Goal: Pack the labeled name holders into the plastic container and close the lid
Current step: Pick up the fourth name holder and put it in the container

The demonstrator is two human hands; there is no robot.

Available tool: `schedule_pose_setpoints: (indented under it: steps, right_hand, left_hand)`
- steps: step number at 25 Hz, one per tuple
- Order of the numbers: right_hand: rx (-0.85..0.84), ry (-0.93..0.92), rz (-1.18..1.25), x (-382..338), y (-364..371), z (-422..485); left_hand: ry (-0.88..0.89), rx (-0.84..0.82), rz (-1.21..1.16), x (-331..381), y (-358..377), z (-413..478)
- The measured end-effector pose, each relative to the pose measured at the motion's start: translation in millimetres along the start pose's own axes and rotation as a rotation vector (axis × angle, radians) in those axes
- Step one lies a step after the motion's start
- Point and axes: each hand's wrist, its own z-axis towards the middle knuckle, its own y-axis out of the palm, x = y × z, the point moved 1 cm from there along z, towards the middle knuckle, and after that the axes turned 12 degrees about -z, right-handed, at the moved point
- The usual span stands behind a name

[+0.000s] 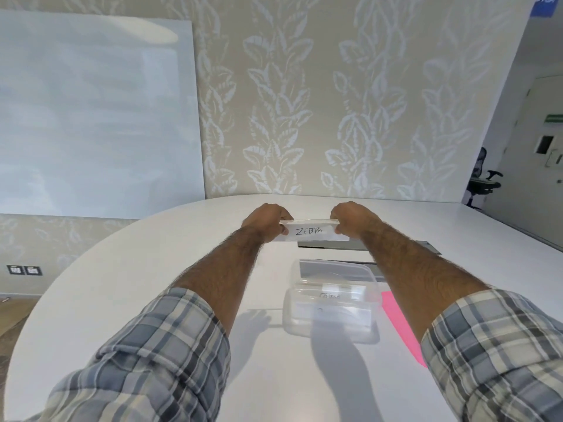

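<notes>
Name holder marked ZEBRA is held over the white surface: left hand pinches its left end, right hand its right end. Nearer stands the plastic container with 1 holder inside; a pink sheet lies just right of it.

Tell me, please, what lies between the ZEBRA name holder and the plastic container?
Head view: between name holder and container, a grey table panel, then bare white tabletop.

the held name holder reads "zebra"; the container's label is too blurred.
</notes>
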Motion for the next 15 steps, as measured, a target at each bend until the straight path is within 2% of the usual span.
schedule_pose_setpoints:
  steps: [7,15]
  right_hand:
    - [-0.104,0.036,0.038,46.9,36.5,-25.3]
    - [-0.171,-0.016,-0.005,48.9,78.1,-38.5]
  left_hand:
    - [-0.003,-0.073,0.004,28.2,57.8,0.3]
    - [-0.065,-0.15,0.013,14.2,99.1,-5.1]
